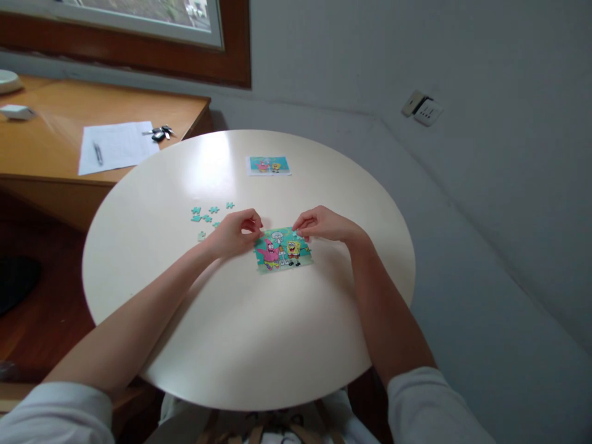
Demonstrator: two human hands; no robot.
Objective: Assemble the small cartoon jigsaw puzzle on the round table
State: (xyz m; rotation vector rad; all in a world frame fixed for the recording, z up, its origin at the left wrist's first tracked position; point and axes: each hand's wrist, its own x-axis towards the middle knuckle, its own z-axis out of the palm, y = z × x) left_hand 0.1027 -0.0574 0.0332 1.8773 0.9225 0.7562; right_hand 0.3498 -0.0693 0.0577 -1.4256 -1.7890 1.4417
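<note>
A person's left hand (235, 235) and right hand (321, 223) work at the far corners of a cartoon jigsaw (283, 254) on a round white table (287, 345). Whether either pinches a piece is hard to tell. Loose teal pieces (197, 218) lie to the left, a picture card (269, 164) farther off. At far left, keys (160, 134) and a pen (98, 153) rest on paper (123, 145).
</note>
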